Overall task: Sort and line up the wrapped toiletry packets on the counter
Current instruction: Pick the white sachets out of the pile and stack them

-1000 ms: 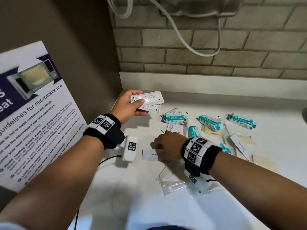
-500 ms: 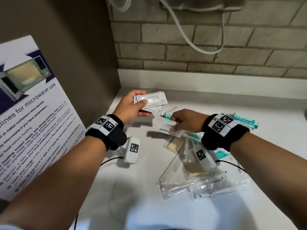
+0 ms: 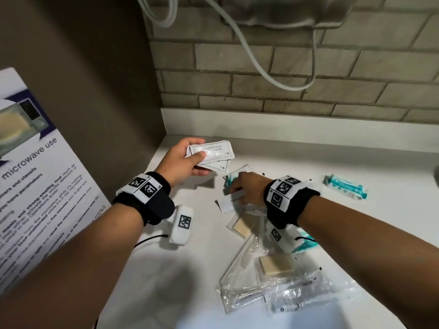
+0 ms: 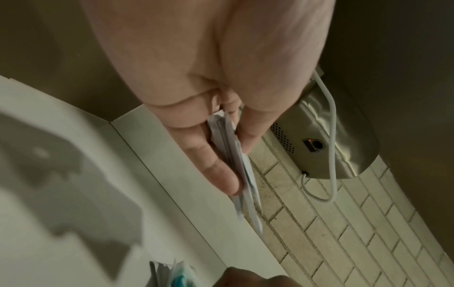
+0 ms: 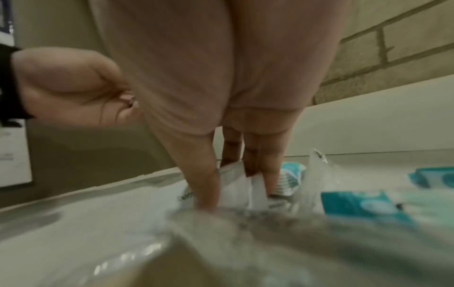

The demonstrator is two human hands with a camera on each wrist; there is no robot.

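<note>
My left hand (image 3: 187,160) hovers over the back left of the white counter (image 3: 308,167) and grips a small stack of white shampoo sachets (image 3: 213,151) between thumb and fingers; the left wrist view shows the stack (image 4: 236,155) edge-on. My right hand (image 3: 247,191) is down on the pile in the middle. Its thumb and fingers pinch a white packet (image 5: 236,188) lying on the counter, whose left end (image 3: 225,205) pokes out. A teal packet (image 3: 345,187) lies to the right, another (image 5: 356,205) close by the fingers.
Clear-wrapped soap bars (image 3: 276,264) and crinkled clear bags (image 3: 285,298) lie near the front. A brown side wall with a microwave poster (image 3: 35,186) bounds the left. A brick back wall carries a metal dryer and looping white cable (image 3: 261,67).
My right hand lifted from the counter toward the left hand's stack, then dropped back onto the pile and closed on a white packet. The left hand barely moved.
</note>
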